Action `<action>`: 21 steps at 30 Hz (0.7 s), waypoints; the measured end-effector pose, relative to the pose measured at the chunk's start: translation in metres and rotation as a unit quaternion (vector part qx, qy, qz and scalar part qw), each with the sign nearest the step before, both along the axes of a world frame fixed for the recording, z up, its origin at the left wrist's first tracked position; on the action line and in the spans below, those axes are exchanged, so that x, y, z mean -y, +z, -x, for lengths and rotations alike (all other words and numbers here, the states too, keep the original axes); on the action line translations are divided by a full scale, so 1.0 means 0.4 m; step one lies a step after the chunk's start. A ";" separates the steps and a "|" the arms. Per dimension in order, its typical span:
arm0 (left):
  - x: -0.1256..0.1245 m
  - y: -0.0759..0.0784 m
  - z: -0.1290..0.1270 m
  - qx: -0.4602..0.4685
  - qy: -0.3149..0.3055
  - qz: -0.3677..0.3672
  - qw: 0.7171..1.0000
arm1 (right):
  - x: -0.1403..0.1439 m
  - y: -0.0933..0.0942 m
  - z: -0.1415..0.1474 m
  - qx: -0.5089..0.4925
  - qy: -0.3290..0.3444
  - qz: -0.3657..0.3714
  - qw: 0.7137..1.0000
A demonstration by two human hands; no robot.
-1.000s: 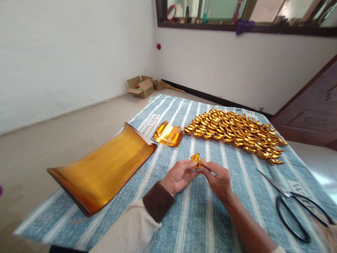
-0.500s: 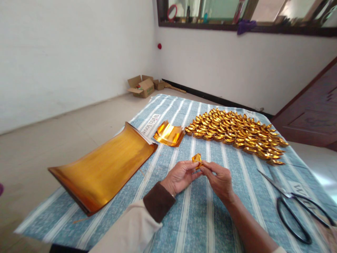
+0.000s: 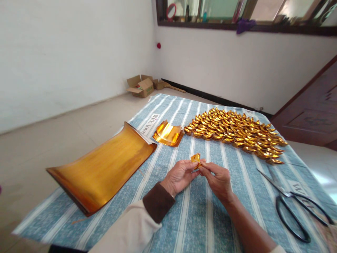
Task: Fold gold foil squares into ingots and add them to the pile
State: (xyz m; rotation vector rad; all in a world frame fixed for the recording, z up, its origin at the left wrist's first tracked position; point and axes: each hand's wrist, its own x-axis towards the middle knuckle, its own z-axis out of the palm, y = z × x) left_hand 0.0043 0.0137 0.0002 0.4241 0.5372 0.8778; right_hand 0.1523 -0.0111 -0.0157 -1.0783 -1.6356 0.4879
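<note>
A small folded piece of gold foil paper (image 3: 195,158) is pinched between my two hands, just above the striped cloth. My left hand (image 3: 180,175) grips it from the left with thumb and fingers. From the right, my right hand (image 3: 217,179) pinches its lower right edge, the fingertips of both hands almost meeting. Beyond the hands lies a small stack of cut gold foil sheets (image 3: 168,134), curling up at the ends. Many folded gold paper ingots (image 3: 234,131) stand in close rows at the far right.
A stack of large gold foil sheets (image 3: 102,168) lies at the left of the table. Black-handled scissors (image 3: 285,193) rest open at the right. The blue striped tablecloth (image 3: 195,225) covers the table. An open cardboard box (image 3: 142,87) sits on the floor behind.
Both hands keep their pinch on the folded foil paper, with only a very slight shift of fingers. The whole view has moved a little; the other things lie as before.
</note>
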 end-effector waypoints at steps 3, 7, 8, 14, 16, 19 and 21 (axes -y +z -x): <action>-0.002 -0.002 0.000 -0.009 0.007 0.007 1.000 | 0.000 -0.001 0.002 -0.007 -0.006 -0.001 1.000; -0.002 -0.007 0.001 -0.020 0.007 0.003 1.000 | -0.001 -0.005 0.003 -0.022 -0.008 0.010 1.000; -0.001 -0.008 0.001 -0.020 0.006 -0.002 1.000 | -0.001 -0.006 0.002 -0.022 -0.005 0.016 1.000; -0.002 -0.010 0.003 -0.032 0.002 -0.005 0.999 | 0.002 -0.004 -0.003 -0.056 0.013 0.083 0.995; -0.004 -0.010 0.002 -0.033 0.001 -0.004 0.999 | 0.003 -0.002 -0.002 -0.076 0.019 0.114 0.990; -0.005 -0.012 0.001 -0.030 -0.004 -0.019 0.999 | 0.002 -0.005 0.004 -0.133 0.018 0.151 0.979; -0.005 -0.013 0.001 -0.027 -0.009 -0.032 0.999 | 0.001 -0.008 0.009 -0.184 0.017 0.179 0.966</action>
